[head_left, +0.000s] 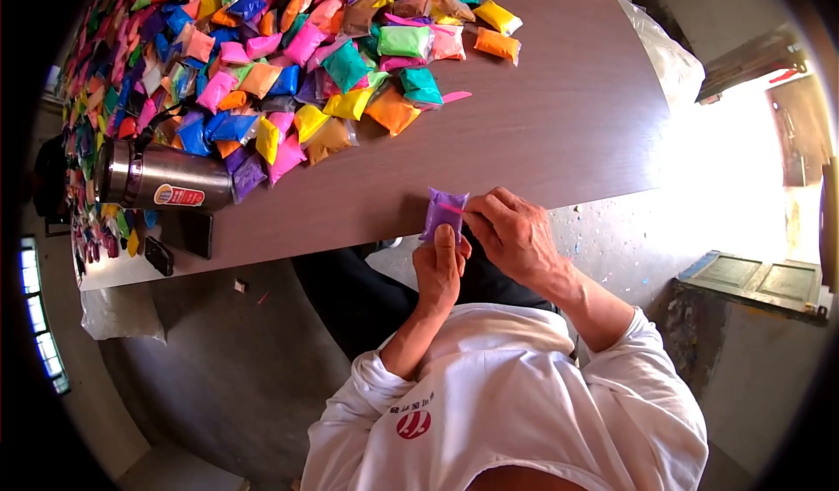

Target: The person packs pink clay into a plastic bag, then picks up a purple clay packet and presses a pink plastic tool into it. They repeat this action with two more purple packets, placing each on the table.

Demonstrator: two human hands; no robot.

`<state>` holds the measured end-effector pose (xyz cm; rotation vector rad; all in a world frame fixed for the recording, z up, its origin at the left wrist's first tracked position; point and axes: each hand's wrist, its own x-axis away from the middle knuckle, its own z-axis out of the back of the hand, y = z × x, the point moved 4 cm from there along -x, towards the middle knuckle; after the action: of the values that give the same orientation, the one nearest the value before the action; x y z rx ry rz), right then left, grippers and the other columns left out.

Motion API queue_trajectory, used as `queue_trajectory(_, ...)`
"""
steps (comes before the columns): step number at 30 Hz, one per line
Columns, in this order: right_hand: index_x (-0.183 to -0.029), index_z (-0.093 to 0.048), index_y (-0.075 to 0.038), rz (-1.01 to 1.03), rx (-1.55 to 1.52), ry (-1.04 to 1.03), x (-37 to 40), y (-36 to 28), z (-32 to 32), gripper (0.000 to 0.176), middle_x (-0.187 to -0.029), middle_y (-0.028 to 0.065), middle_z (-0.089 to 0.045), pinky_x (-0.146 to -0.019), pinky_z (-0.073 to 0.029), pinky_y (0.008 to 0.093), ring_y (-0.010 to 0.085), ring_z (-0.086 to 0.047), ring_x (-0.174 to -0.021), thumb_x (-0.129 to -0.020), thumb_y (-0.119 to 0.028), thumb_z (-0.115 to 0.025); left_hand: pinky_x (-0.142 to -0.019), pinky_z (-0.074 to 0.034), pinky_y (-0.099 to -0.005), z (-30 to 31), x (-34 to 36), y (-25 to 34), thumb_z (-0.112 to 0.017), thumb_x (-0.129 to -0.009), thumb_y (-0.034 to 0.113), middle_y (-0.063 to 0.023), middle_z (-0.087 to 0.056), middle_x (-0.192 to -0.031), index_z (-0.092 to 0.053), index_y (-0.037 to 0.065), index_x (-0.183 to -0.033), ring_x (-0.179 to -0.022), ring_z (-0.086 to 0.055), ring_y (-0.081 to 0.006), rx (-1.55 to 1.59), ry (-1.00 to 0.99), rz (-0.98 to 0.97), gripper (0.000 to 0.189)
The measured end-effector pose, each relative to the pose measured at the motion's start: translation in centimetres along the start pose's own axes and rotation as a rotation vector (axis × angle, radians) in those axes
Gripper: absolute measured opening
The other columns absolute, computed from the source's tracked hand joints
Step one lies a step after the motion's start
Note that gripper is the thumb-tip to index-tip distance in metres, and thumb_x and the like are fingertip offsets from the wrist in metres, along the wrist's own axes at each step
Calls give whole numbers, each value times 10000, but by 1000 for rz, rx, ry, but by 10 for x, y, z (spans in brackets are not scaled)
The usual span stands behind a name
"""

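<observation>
A small purple powder packet (442, 212) stands at the near edge of the brown table (559, 124). My left hand (440, 268) pinches its lower end between thumb and fingers. My right hand (511, 229) grips the packet's top right side, where a thin pink strip (451, 208) crosses it. Both hands meet just over the table edge, above my lap.
A large heap of coloured powder packets (262, 63) covers the far left of the table. A steel thermos flask (162, 178) lies on its side by a dark phone (188, 233). A loose pink strip (456, 97) lies near the heap. A clear plastic bag (669, 54) hangs at the right end.
</observation>
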<state>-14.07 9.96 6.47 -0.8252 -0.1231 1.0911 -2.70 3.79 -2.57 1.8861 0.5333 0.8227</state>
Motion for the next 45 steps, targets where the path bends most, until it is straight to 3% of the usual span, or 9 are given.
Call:
queue_trajectory(10, -838, -610, -40, -50, 108, -74, -15, 20, -11, 59, -758, 111, -600, -561, -485, 402, 321, -603, -664, -856, -95, -616, -433, -282, -223, -3, -1, -1, -465, -1007, 417, 15, -497, -577, -525, 49, -656, -463, -387, -39, -51, -43, -80, 512)
queue_trajectory(12, -836, -612, -38, -53, 142, -44, -16, 24, -9, 53, -752, 112, -598, -557, -486, 397, 322, -603, -662, -852, -88, -618, -409, -312, -224, -4, -2, 1, -425, -996, 491, -1, -479, -498, -484, 58, -559, -421, -426, -68, -150, 13, -92, 618)
queue_trajectory(14, -833, -613, -53, -36, -21, 74, -17, 26, -2, 66, -749, 102, -589, -535, -483, 407, 313, -608, -641, -844, -118, -619, -432, -305, -231, -4, -2, -3, -439, -1009, 429, 4, -483, -535, -502, 47, -617, -455, -421, -61, -73, -10, -104, 551)
queue_trajectory(18, -842, -618, -57, -51, -82, 36, -9, 8, 7, 62, -730, 96, -580, -543, -492, 392, 307, -614, -646, -836, -118, -627, -460, -323, -249, -2, -3, -4, -465, -1021, 345, 4, -483, -574, -509, 38, -676, -495, -428, -67, -41, -31, -47, 464)
queue_trajectory(23, -831, -632, -59, 47, 121, -133, -13, 2, -4, 30, -748, 92, -603, -528, -481, 386, 302, -606, -626, -827, -89, -628, -459, -339, -263, -4, -6, -4, -477, -1018, 331, -1, -483, -572, -496, 31, -672, -494, -435, -80, 39, -51, -92, 459)
queue_trajectory(31, -878, -636, -58, -18, 145, -114, -30, 25, 3, 70, -777, 90, -617, -588, -491, 401, 310, -618, -682, -838, -113, -626, -454, -346, -274, -2, -10, -2, -483, -1018, 312, -10, -472, -541, -512, 5, -661, -488, -448, -90, -136, 19, -122, 471)
queue_trajectory(36, -820, -598, -48, 198, 128, -116, -17, -6, 5, 113, -748, 99, -592, -595, -492, 410, 312, -611, -715, -751, -113, -659, -455, -332, -268, -2, -8, 3, -461, -1026, 307, -12, -473, -549, -518, 20, -683, -483, -435, -90, -243, -35, -178, 451)
queue_trajectory(39, -777, -576, -40, 150, 207, -140, -17, -6, 0, 117, -726, 103, -586, -591, -490, 411, 306, -612, -710, -723, -110, -655, -453, -326, -274, -4, -6, 9, -445, -1031, 314, -16, -464, -540, -508, 23, -680, -476, -427, -93, -288, -60, -218, 460)
queue_trajectory(45, -820, -606, -63, 97, 343, -155, -34, 13, -7, 36, -706, 97, -565, -555, -459, 419, 296, -589, -656, -812, -92, -625, -454, -341, -285, -1, -10, -3, -441, -1029, 334, -31, -478, -554, -510, 4, -698, -477, -443, -106, -299, -53, -166, 473)
